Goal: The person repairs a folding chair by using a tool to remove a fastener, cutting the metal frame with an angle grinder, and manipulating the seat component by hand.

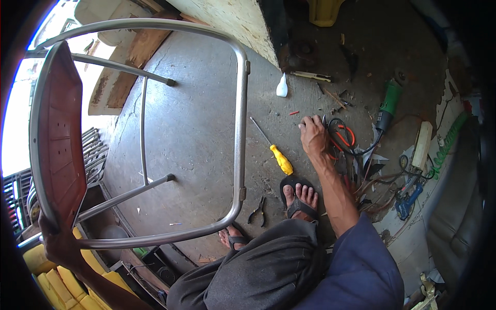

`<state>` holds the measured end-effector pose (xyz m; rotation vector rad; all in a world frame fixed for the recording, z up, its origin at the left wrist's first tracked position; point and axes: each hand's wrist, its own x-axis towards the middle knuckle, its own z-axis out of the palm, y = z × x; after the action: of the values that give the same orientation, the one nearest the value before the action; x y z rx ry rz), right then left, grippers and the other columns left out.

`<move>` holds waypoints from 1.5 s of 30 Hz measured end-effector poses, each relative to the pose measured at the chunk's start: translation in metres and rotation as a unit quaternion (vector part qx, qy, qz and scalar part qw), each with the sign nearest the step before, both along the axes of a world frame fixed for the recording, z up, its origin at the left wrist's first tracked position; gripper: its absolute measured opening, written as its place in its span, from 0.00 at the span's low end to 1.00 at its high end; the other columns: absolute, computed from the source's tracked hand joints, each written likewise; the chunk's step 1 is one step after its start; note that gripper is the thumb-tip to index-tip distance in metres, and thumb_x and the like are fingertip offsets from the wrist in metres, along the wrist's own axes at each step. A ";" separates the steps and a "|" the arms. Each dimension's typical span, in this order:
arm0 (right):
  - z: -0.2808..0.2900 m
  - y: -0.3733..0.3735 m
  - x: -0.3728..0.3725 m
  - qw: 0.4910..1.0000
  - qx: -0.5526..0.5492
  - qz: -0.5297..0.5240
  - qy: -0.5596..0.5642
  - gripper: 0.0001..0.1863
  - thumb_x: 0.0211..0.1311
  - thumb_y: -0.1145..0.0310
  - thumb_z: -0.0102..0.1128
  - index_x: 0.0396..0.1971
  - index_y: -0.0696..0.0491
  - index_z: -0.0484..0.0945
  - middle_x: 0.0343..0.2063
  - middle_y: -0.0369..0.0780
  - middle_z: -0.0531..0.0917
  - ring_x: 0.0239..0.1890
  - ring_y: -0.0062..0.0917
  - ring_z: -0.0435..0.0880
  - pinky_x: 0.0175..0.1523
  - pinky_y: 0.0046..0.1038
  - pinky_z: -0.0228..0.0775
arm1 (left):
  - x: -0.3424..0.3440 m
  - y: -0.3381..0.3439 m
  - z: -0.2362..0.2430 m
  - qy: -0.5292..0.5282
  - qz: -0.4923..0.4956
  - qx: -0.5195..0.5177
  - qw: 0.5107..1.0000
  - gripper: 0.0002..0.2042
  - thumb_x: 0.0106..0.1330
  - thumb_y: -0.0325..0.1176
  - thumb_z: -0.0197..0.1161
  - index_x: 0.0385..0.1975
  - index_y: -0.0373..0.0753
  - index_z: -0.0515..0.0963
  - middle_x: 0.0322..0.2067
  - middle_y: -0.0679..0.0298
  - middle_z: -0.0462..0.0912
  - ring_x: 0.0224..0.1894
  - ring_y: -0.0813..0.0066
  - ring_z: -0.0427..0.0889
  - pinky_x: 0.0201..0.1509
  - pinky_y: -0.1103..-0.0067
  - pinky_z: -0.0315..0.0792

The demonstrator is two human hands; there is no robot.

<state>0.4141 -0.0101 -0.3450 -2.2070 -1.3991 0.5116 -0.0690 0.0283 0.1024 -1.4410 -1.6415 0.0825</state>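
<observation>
A metal tube chair lies tipped over on my left, its reddish-brown panel turned on edge. My left hand is closed round the chair at the lower end of that panel, its fingers partly hidden. My right hand is low over the floor with its fingers curled together; what they hold, if anything, is hidden. Right beside it lie orange-handled scissors with a dark cable across them. A yellow-handled screwdriver rests between the right hand and the chair.
Small pliers lie near my sandalled feet. Farther off are a white squeeze bottle and a cutter knife. A green angle grinder, cables and a blue-handled tool crowd the right side. Yellow blocks fill the lower left.
</observation>
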 end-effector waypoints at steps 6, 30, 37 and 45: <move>-0.017 -0.023 0.003 0.998 0.067 0.007 -0.008 0.06 0.64 0.72 0.62 0.38 0.55 0.79 0.37 0.46 0.79 0.39 0.44 0.82 0.44 0.41 0.76 | 0.015 -0.003 0.000 -0.064 0.015 -0.026 0.998 0.18 0.71 0.52 0.61 0.54 0.51 0.80 0.39 0.59 0.88 0.37 0.61 0.89 0.38 0.69 0.80; 0.079 -0.080 -0.003 0.684 0.148 -0.096 0.708 0.12 0.62 0.77 0.68 0.45 0.56 0.81 0.40 0.40 0.87 0.35 0.18 0.84 0.38 0.22 0.82 | 0.154 -0.065 -0.068 -0.126 -0.197 -0.084 0.969 0.23 0.55 0.26 0.71 0.54 0.37 0.80 0.48 0.55 0.84 0.49 0.58 0.85 0.53 0.67 0.82; 0.099 -0.083 -0.009 0.711 0.144 -0.063 0.686 0.13 0.60 0.79 0.69 0.45 0.57 0.80 0.40 0.40 0.86 0.37 0.19 0.85 0.41 0.23 0.82 | 0.147 -0.053 -0.091 -0.118 -0.262 -0.134 0.948 0.29 0.56 0.32 0.74 0.60 0.37 0.75 0.52 0.53 0.76 0.55 0.55 0.77 0.57 0.61 0.77; 0.159 -0.083 -0.048 0.708 0.070 -0.031 0.702 0.10 0.61 0.81 0.66 0.42 0.57 0.79 0.32 0.39 0.86 0.32 0.20 0.86 0.40 0.24 0.80 | 0.220 -0.048 -0.147 -0.381 -0.514 -0.433 0.635 0.20 0.56 0.23 0.70 0.50 0.36 0.78 0.41 0.56 0.81 0.42 0.61 0.83 0.44 0.68 0.77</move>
<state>0.3657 -0.0933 -0.1858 -1.0208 -0.4258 1.5249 0.1510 -0.0197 -0.0450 -3.3452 -1.0251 -0.5394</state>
